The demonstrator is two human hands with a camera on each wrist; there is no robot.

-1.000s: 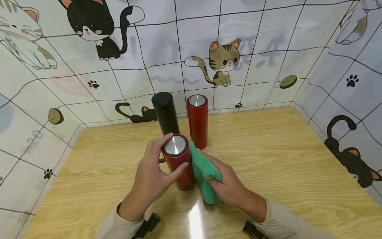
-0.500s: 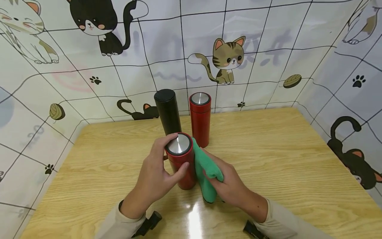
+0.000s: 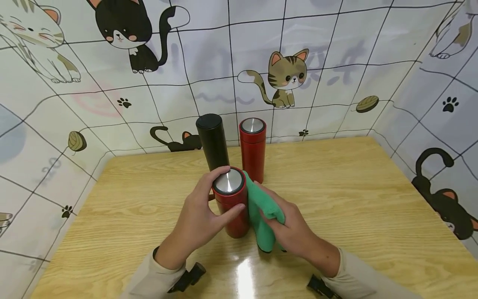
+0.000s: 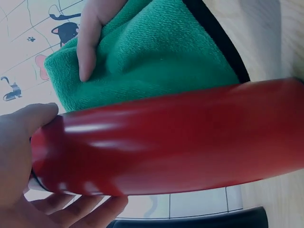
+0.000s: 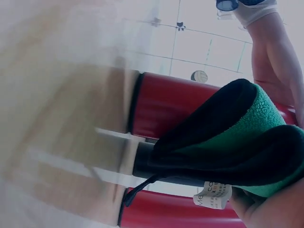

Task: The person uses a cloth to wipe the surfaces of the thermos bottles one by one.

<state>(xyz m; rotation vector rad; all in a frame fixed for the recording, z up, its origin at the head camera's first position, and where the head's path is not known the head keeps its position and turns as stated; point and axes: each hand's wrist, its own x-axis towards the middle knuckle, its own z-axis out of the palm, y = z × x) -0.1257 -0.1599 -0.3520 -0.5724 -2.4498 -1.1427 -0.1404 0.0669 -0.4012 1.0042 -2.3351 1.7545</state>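
A red thermos bottle [image 3: 237, 222] with a silver-topped lid stands upright on the table. My left hand [image 3: 198, 222] grips it around the top, with the thumb on the near side and fingers reaching over the lid's edge. In my right hand [image 3: 295, 228] is a folded green towel [image 3: 263, 205], pressed along the bottle's right side. The left wrist view shows the towel [image 4: 156, 61] lying against the bottle [image 4: 166, 142]. A dark border and a white printed tag [image 5: 213, 195] on the towel show in the right wrist view.
Behind the held bottle stand a black bottle [image 3: 213, 145] and a second red thermos bottle [image 3: 254, 158]. Both are close to it. The wooden table [image 3: 321, 178] runs back to walls [image 3: 209, 54] covered in a cat-print sheet.
The head view has shifted slightly, moving the whole scene a little to the right in frame. Both hands keep their hold on the bottle and the towel.
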